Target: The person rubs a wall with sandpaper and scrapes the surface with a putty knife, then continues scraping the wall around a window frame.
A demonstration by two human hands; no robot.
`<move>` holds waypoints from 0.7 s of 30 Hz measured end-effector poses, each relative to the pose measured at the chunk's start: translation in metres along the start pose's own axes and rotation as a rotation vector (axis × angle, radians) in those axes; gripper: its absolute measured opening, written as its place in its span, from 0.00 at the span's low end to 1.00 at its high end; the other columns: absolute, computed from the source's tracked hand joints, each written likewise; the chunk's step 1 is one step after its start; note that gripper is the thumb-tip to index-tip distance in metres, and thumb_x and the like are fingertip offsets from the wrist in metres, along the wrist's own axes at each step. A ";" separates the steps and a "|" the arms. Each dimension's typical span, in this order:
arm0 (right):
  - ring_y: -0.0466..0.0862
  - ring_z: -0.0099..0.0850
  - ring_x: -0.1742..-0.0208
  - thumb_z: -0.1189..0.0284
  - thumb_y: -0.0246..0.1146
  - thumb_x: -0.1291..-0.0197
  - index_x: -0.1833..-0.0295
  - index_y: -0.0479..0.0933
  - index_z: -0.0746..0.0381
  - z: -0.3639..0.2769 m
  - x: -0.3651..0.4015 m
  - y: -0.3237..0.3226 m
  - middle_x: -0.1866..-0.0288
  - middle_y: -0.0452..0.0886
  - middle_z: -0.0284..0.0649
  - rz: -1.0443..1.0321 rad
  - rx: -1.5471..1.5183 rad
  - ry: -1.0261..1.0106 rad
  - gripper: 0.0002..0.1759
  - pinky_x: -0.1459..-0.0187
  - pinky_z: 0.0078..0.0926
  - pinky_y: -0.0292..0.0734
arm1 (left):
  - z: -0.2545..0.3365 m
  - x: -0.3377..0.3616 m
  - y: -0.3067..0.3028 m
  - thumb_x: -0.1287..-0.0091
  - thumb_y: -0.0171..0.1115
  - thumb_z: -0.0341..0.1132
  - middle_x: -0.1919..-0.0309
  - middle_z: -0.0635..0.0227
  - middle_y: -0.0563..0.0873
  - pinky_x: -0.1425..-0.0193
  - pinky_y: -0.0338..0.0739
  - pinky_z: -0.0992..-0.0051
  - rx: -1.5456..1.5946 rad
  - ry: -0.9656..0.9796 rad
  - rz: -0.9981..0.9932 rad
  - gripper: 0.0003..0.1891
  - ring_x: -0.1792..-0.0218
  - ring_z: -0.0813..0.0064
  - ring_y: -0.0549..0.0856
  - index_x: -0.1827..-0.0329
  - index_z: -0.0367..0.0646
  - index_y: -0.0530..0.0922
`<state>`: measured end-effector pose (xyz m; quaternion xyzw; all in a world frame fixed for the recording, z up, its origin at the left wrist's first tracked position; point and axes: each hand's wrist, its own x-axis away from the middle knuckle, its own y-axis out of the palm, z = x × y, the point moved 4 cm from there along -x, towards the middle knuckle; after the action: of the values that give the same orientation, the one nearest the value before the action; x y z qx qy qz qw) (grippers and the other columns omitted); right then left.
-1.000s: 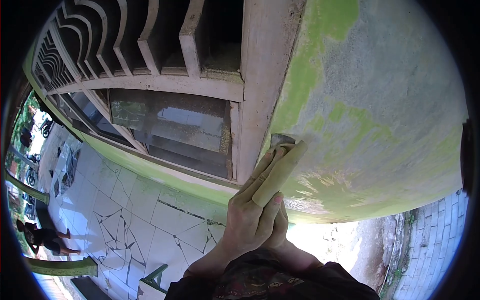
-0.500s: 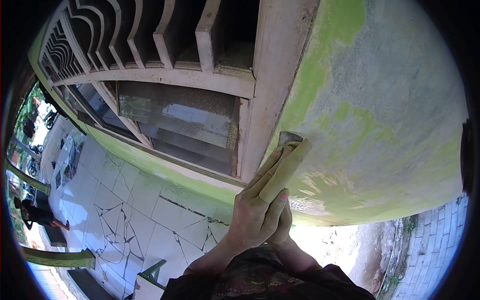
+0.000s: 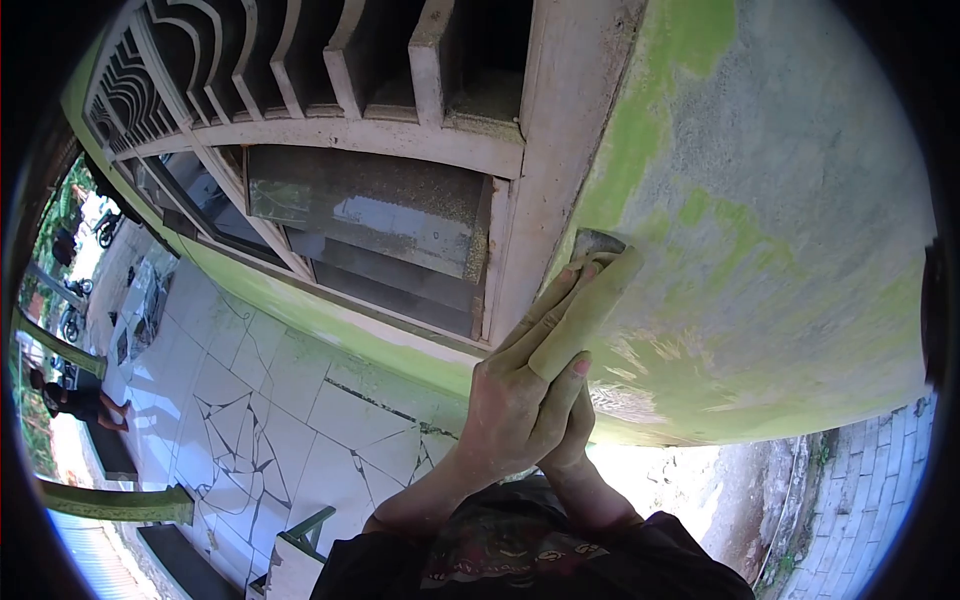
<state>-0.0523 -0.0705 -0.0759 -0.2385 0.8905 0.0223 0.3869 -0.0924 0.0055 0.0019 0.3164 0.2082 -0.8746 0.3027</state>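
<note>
My left hand (image 3: 515,405) and my right hand (image 3: 572,425) are pressed together around a scraper. Its dull metal blade (image 3: 598,242) lies against the green and grey wall (image 3: 780,170), just right of the window frame (image 3: 565,110). A long pale yellow-green piece (image 3: 588,312), perhaps the handle, runs down from the blade under my left fingers. My right hand sits lower and behind, partly hidden by the left. Green paint on the wall is patchy, with bare grey areas and light scratch marks.
Left of the frame are a glass louvre window (image 3: 385,215) and curved slats (image 3: 345,70). Cracked white floor tiles (image 3: 260,380) lie below. A person (image 3: 85,402) sits at the far left near green pillars (image 3: 115,503). Grey paving (image 3: 870,500) is at lower right.
Both hands and the scraper have moved slightly up along the wall, still together. The camera view has shifted a little, and the window sits slightly further right and up.
</note>
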 end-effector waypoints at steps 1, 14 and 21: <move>0.78 0.33 0.60 0.74 0.55 0.27 0.43 0.72 0.71 -0.012 -0.009 0.000 0.55 0.76 0.45 0.003 -0.006 -0.012 0.13 0.60 0.27 0.73 | -0.002 0.004 0.003 0.32 0.55 0.27 0.32 0.50 0.75 0.31 0.74 0.62 -0.022 -0.007 -0.007 0.22 0.29 0.52 0.73 0.34 0.31 0.74; 0.79 0.40 0.56 0.75 0.60 0.30 0.46 0.74 0.72 0.001 -0.015 -0.010 0.54 0.77 0.49 0.028 -0.109 0.161 0.13 0.58 0.31 0.73 | 0.008 -0.021 0.005 0.31 0.55 0.28 0.33 0.47 0.75 0.31 0.74 0.61 -0.021 0.096 -0.008 0.22 0.29 0.51 0.71 0.35 0.31 0.75; 0.79 0.39 0.57 0.77 0.61 0.32 0.47 0.74 0.72 -0.010 -0.011 -0.016 0.53 0.76 0.48 0.079 -0.398 0.378 0.12 0.58 0.31 0.74 | 0.013 -0.012 0.012 0.31 0.55 0.27 0.32 0.46 0.74 0.30 0.73 0.61 -0.002 0.024 -0.037 0.22 0.28 0.49 0.70 0.33 0.31 0.74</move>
<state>-0.0459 -0.0823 -0.0591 -0.2745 0.9336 0.1669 0.1585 -0.0824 -0.0054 0.0175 0.3228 0.2184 -0.8759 0.2843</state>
